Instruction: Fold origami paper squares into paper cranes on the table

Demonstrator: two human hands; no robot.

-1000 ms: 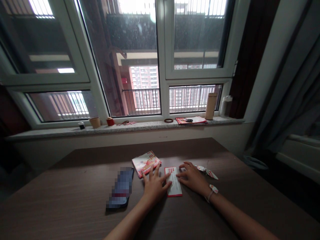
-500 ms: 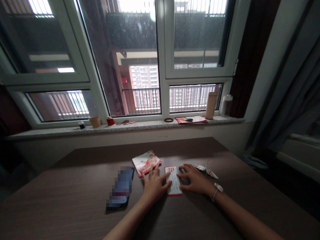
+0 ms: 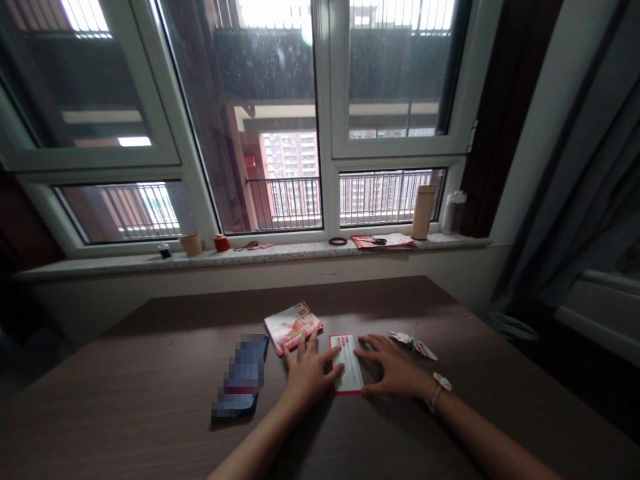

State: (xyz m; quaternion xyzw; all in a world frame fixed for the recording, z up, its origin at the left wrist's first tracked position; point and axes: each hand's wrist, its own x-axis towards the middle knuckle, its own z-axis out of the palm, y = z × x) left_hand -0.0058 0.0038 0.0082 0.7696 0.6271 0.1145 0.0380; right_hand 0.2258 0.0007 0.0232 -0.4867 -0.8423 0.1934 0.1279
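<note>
A narrow white paper with a red border (image 3: pixel 348 363) lies flat on the dark wooden table (image 3: pixel 150 373). My left hand (image 3: pixel 307 373) rests open on its left edge, fingers spread. My right hand (image 3: pixel 395 370) lies open and flat against its right edge, fingers stretched out toward the paper. A bracelet is on my right wrist. Just behind my left hand sits a stack of red and pink printed papers (image 3: pixel 293 325). A small folded paper shape (image 3: pixel 414 345) lies beyond my right hand.
A dark phone-like object (image 3: pixel 243 377) lies left of my left hand. The window sill (image 3: pixel 280 253) holds small cups (image 3: pixel 190 245), a tall tan flask (image 3: pixel 423 212), a second bottle (image 3: pixel 453 212) and red papers (image 3: pixel 383 241). Grey curtains hang at the right.
My right hand has slid down along the paper's right edge toward me. My left hand has stayed in place on the left edge.
</note>
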